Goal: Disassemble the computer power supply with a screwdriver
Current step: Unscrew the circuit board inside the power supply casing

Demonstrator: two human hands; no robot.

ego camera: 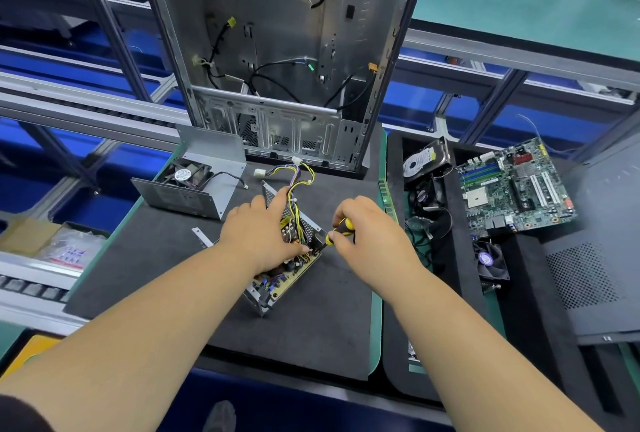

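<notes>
Two hands | left hand (258, 235) steadies open power supply (277, 279) | right hand (363, 234) grips screwdriver (337, 232) | labels unreadable

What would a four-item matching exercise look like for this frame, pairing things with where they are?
Things:
1. screwdriver
2. motherboard
3. cover with fan
4. computer case

Places:
A. standing upright at the back of the mat
B. held by the right hand
C. lying on the right-hand foam tray
D. on the mat, left of the open power supply

Pairs: 1-B, 2-C, 3-D, 4-A
</notes>
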